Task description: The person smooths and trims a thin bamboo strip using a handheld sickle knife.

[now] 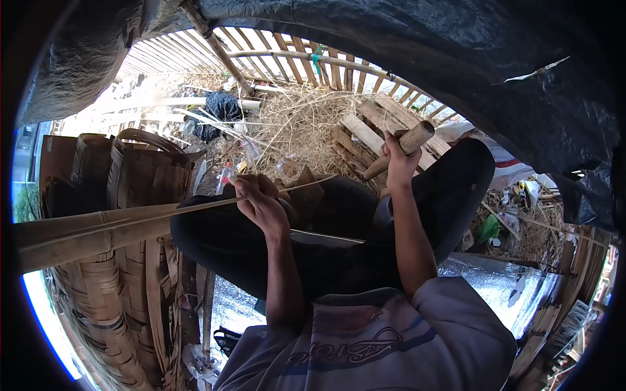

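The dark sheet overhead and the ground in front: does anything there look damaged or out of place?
Yes. The dark sheet has a pale, ragged slit at upper right, which looks like a tear. Ahead, crumpled black plastic lies near the loose straw, like stray litter.

Tan strip (212, 204) — brown stick (417, 137)

Ground (160, 85): dry straw (300, 120), wooden planks (362, 135) beside it, crumpled black plastic (223, 106).
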